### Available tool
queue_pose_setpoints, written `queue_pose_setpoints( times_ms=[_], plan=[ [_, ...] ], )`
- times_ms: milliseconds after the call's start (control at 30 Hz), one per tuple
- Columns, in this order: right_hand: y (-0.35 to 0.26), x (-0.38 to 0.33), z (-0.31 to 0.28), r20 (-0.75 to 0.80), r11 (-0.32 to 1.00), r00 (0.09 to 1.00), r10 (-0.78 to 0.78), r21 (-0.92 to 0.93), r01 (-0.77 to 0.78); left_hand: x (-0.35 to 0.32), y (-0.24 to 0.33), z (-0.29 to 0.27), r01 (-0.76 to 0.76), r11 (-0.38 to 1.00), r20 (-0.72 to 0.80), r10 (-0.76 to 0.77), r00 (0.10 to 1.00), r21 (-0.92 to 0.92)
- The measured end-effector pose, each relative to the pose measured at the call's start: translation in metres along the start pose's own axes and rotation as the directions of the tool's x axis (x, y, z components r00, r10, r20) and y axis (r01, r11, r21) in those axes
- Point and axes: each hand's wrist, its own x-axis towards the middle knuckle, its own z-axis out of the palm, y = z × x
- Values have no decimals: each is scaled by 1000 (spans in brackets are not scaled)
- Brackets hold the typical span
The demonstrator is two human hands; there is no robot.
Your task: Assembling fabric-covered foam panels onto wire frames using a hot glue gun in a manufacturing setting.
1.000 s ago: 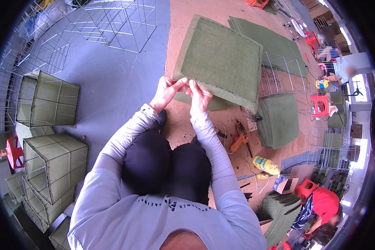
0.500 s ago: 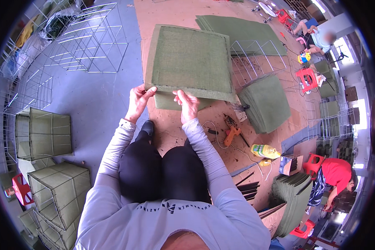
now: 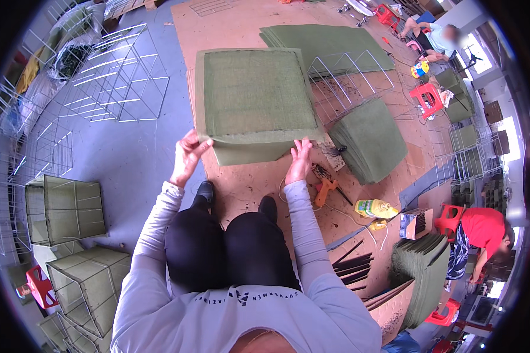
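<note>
A square green fabric sheet (image 3: 256, 88) lies over the top of a green box-shaped piece, whose near side (image 3: 247, 155) shows under the sheet's edge. The sheet has a paler border outside a dark square outline. My left hand (image 3: 188, 157) pinches the border at the near left corner between thumb and fingers. At the near right corner, my right hand (image 3: 300, 160) has its fingertips on the border, thumb close by. An orange glue gun (image 3: 325, 191) lies on the cardboard right of my right hand.
A stack of green sheets (image 3: 368, 141) lies to the right, with a wire frame (image 3: 350, 82) beyond it. A yellow bottle (image 3: 376, 208) and a trailing cord are nearby. Wire frames (image 3: 121, 76) and green-covered boxes (image 3: 65, 209) stand left. Two people work at far right.
My right hand has moved right along the near edge to the right corner. The sheet and box appear slightly lower and farther left, and more of the box's near side shows.
</note>
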Motion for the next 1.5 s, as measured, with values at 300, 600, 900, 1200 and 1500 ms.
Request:
queue_pose_setpoints(
  times_ms=[300,600,900,1200,1500],
  plan=[
    [-22,113,-8,230,990,963,142,-22,-140,-7,14,34,91,996,252,-93,963,18],
    [26,-25,28,384,996,923,6,-81,27,175,8,-55,-21,989,-247,57,967,147],
    [24,-40,30,593,729,805,26,-562,391,137,-3,-62,135,990,-180,-126,976,41],
    [77,38,-158,184,716,980,-80,-673,185,33,53,25,-257,500,-74,551,831,827],
    [113,77,-291,-387,173,900,201,-890,-422,24,42,67,-551,42,530,222,819,833]
  ],
)
